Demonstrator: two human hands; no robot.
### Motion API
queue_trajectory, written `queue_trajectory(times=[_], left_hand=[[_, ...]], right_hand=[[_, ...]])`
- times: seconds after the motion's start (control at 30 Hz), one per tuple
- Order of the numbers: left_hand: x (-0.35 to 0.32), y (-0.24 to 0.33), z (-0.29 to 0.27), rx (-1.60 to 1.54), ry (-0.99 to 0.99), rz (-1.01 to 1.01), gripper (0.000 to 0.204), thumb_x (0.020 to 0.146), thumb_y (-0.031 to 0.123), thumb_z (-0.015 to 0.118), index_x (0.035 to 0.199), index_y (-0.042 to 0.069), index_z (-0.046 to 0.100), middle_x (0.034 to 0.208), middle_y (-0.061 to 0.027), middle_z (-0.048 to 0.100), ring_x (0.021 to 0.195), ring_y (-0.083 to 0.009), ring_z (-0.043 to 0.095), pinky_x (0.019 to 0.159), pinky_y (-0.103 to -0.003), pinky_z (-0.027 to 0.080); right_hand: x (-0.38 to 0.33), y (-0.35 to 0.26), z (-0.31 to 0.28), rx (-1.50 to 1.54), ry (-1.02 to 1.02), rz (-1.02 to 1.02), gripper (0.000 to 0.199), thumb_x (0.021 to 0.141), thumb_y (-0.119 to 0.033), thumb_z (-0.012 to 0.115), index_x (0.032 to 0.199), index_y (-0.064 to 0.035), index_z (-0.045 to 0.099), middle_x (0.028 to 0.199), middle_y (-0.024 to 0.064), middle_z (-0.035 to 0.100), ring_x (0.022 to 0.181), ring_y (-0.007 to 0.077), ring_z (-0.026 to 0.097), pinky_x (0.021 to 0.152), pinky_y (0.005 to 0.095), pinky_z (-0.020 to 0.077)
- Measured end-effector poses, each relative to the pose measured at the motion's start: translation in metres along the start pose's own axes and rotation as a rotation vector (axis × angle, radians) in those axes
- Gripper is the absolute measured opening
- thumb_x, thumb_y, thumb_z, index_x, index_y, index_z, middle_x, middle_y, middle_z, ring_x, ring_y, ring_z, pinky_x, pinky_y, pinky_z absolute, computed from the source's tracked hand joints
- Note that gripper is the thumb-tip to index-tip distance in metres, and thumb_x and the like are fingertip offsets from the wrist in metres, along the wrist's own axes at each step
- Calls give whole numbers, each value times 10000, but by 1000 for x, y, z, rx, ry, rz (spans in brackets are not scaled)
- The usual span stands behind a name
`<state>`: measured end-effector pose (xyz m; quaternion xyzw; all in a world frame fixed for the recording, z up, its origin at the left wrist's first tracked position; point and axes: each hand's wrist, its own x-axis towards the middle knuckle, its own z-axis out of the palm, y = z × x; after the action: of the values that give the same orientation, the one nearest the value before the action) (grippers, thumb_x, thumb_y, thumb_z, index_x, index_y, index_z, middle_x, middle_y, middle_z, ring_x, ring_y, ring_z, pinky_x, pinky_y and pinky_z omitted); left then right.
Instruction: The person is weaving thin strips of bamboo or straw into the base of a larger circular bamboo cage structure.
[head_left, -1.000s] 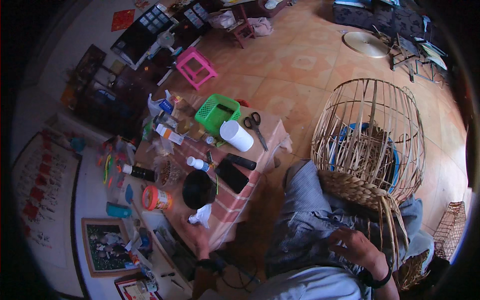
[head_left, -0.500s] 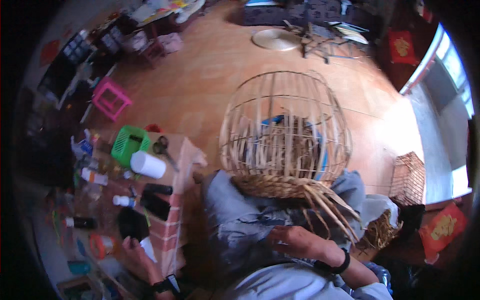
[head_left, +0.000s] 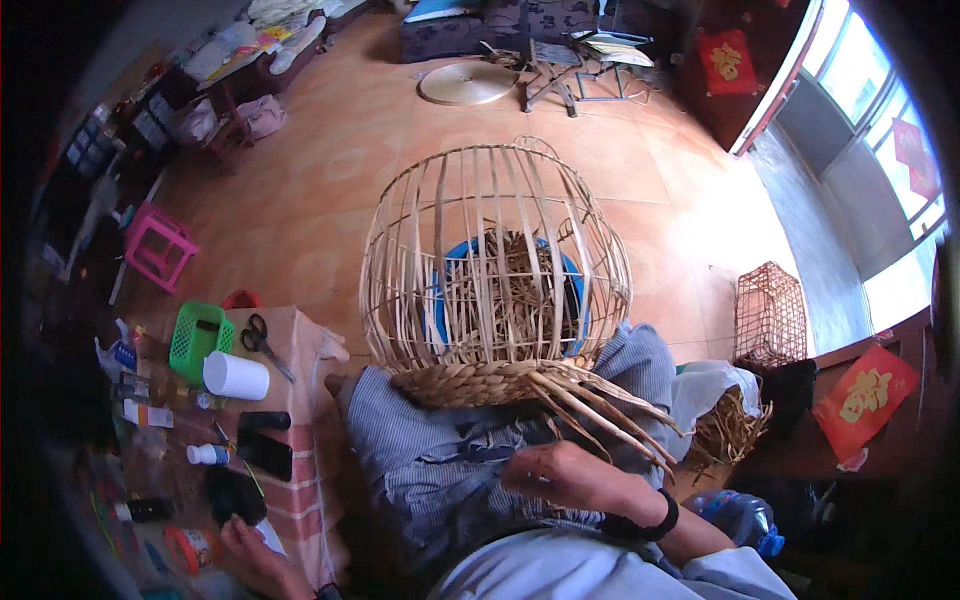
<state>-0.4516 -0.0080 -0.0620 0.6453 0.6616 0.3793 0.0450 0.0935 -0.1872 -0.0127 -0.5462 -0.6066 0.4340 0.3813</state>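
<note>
The right hand, wearing a black wristband, is positioned above the lap with its fingers curled inward; whether they pinch anything cannot be determined. The left hand is located at the lower left, fingertips at the near edge of a round black bowl-like object. Its grip state cannot be determined. A white sheet lies just beside it.

Forward of the right hand, a barrel-shaped openwork basket of pale flat strips rests at the knees of the grey-blue striped trousers. A thick braided band forms its near edge; loose tan strands extend from the band toward the right. A blue-rimmed tub with dried plant strips is visible through the bars; whether it stands inside or beyond them is unclear.

On the cloth-covered table at left: a black smartphone, a white cylinder, a green perforated plastic basket and black-handled scissors. At right: a white bag beside dried plant material, and a clear plastic bottle.
</note>
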Motion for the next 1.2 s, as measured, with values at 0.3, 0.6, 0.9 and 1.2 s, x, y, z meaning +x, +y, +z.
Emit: queue_trajectory(times=[0.3, 0.6, 0.9, 1.2], left_hand=[[-35, 338, 130, -533, -700, 632, 257, 914, -42, 699, 1156, 36, 731, 1233, -147, 721, 1196, -316, 687, 1068, -402, 541], [-60, 406, 198, -330, -686, 1043, 411, 924, -30, 667, 1331, 19, 690, 1282, -144, 706, 1209, -344, 665, 1063, -461, 542], [-61, 396, 215, -342, -738, 1142, 511, 901, -43, 683, 1406, 32, 670, 1318, -169, 706, 1263, -361, 666, 1121, -460, 526], [-57, 397, 220, -399, -770, 1144, 577, 794, 4, 830, 1351, 50, 686, 1246, -120, 731, 1160, -316, 717, 1029, -439, 581]], right_hand=[[9, 34, -55, -462, 770, 11, 260, 913, -119, 816, 1127, -50, 684, 1047, 161, 684, 959, 387, 673, 808, 468, 567], [3, 19, -37, -748, 663, 64, 522, 782, -309, 910, 1161, -72, 641, 1073, 123, 643, 1056, 355, 643, 892, 469, 541], [7, 42, -16, -749, 649, 250, 296, 895, -199, 766, 1087, -51, 594, 975, 145, 683, 906, 347, 728, 738, 480, 598], [-52, 15, -25, -86, 365, 327, 261, 1064, -263, 694, 962, -37, 611, 778, 120, 681, 663, 286, 707, 562, 435, 528]])
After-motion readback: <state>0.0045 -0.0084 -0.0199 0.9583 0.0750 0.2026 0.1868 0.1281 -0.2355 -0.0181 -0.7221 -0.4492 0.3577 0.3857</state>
